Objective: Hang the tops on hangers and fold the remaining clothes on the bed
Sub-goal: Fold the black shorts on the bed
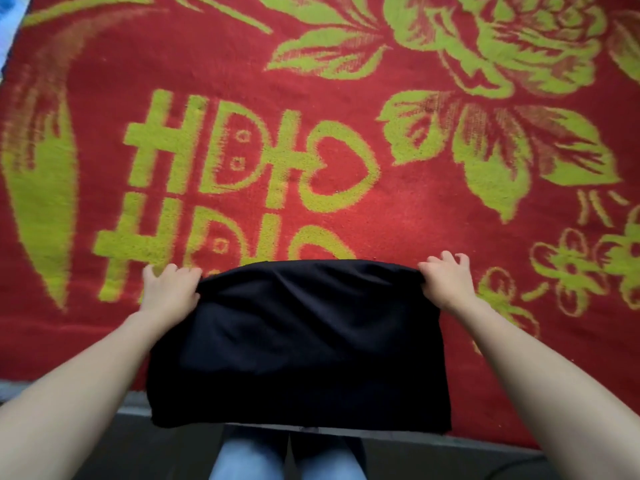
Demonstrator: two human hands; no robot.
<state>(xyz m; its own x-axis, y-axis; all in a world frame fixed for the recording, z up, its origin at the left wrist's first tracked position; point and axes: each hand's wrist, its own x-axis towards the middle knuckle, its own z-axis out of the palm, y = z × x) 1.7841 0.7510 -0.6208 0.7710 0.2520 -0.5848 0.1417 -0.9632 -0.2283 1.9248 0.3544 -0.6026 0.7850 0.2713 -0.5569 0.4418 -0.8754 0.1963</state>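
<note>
Fingers (172, 271) of the left hand (169, 292) curl over one far corner of the black garment (301, 341); fingers of the right hand (446, 282) pinch the opposite far corner, with some fingertips raised clear of the cloth; each hand holds cloth only. The spacing of the hands keeps the far edge stretched and roughly level; this probably prepares the piece for a fold or for laying flat. Garment location: at the near side of the bed (131, 401); the far part lies over the red and green patterned blanket (415, 220); the near hem overhangs the bed edge above the person's jeans (249, 459). Garment type cannot be determined; no sleeves or waistband show.
</note>
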